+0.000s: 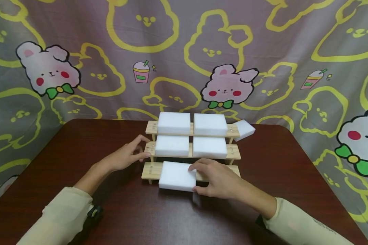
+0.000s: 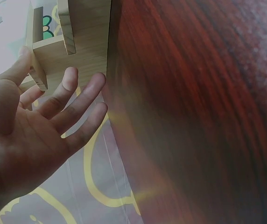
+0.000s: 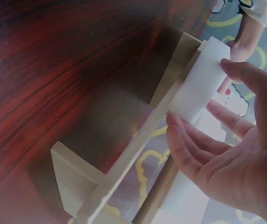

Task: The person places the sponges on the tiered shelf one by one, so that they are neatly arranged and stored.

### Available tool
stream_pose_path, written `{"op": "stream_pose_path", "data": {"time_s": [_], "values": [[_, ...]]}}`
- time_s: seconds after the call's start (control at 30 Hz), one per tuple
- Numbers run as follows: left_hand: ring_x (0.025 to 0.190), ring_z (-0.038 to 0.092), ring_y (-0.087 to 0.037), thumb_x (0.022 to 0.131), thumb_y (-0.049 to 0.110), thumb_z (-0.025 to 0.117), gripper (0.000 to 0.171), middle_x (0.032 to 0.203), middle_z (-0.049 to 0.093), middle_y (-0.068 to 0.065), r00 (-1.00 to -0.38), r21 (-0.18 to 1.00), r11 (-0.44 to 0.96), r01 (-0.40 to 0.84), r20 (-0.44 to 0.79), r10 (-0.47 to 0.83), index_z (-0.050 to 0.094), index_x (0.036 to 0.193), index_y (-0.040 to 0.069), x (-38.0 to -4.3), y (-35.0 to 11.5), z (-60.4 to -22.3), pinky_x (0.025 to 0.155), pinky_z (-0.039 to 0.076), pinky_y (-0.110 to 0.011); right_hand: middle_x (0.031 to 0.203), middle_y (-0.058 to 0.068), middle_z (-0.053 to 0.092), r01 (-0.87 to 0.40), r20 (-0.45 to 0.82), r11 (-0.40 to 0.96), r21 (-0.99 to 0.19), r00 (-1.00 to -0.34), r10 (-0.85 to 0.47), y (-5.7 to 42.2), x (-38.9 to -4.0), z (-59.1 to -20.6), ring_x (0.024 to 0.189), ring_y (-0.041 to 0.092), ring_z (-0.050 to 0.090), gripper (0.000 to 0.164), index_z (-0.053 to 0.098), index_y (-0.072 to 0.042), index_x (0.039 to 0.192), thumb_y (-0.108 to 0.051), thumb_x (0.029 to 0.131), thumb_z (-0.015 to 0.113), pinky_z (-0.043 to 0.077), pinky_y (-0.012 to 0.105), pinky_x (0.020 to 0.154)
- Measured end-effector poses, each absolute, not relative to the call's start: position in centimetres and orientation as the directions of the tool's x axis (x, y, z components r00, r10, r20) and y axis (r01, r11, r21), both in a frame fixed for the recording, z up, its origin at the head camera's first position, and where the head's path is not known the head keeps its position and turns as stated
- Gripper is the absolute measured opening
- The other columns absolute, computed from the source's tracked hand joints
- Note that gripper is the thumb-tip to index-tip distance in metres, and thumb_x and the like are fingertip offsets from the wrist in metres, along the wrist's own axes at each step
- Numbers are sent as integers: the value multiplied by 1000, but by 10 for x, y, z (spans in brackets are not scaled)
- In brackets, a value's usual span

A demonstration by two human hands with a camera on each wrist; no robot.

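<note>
On the lowest step of a three-tier wooden stand lies a white foam block, its front edge jutting past the board. My right hand holds this block at its right end, thumb at the front corner and fingers farther back. The right wrist view shows the same foam block between thumb and fingers. At the stand's left side my left hand pinches the end of the middle step between thumb and index finger. Its other fingers extend loosely beneath, beside the stand in the left wrist view.
Two white foam blocks sit side by side on the top step, and two more foam blocks on the middle one. Another foam block lies tilted behind the stand's right end. A patterned curtain hangs behind the dark-red table.
</note>
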State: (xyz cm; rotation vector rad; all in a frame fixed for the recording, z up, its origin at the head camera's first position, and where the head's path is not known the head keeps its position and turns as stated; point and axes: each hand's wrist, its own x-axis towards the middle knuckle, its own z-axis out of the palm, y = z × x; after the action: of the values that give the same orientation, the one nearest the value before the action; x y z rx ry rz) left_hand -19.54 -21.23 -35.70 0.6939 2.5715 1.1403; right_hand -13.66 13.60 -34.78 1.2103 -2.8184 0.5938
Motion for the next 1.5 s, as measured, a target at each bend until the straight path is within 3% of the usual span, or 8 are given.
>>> {"op": "stream_pose_path", "data": {"time_s": [0.23, 0.47, 0.93, 1.23, 1.5], "values": [[73, 60, -28, 106, 24, 63, 48, 80, 64, -12, -857, 746, 580, 328, -23, 515, 37, 142, 6, -195, -213, -357, 72, 46, -38, 107, 2, 63, -669, 125, 665, -333, -730, -672, 134, -131, -343, 80, 10, 58, 44, 70, -17, 123, -33, 85, 86, 49, 25, 66], [74, 62, -27, 106, 24, 63, 48, 81, 65, -12, -856, 751, 575, 326, -24, 517, 37, 142, 6, -195, -213, -358, 73, 47, -38, 87, -1, 69, -653, 115, 578, -490, -705, -699, 135, -139, -345, 81, 10, 68, 36, 68, -11, 119, -17, 87, 84, 51, 26, 71], [76, 62, -27, 106, 24, 63, 48, 81, 66, -12, -856, 759, 568, 320, -25, 516, 37, 142, 6, -196, -213, -359, 72, 47, -38, 82, -7, 69, -644, 138, 550, -532, -706, -694, 123, -147, -350, 72, 2, 63, 28, 70, -13, 114, -14, 89, 82, 51, 23, 67], [77, 63, -27, 106, 23, 63, 48, 82, 66, -12, -854, 758, 567, 323, -24, 519, 37, 142, 6, -196, -214, -359, 72, 47, -38, 87, -1, 72, -652, 150, 554, -518, -707, -692, 115, -150, -351, 70, -1, 61, 28, 70, -11, 116, -14, 90, 80, 50, 22, 64], [76, 62, -27, 106, 23, 63, 48, 82, 65, -12, -851, 757, 567, 324, -28, 524, 36, 142, 6, -196, -213, -357, 72, 47, -37, 88, -3, 73, -639, 139, 565, -523, -717, -683, 110, -152, -351, 71, 0, 63, 29, 70, -9, 119, -12, 92, 79, 51, 21, 63]]}}
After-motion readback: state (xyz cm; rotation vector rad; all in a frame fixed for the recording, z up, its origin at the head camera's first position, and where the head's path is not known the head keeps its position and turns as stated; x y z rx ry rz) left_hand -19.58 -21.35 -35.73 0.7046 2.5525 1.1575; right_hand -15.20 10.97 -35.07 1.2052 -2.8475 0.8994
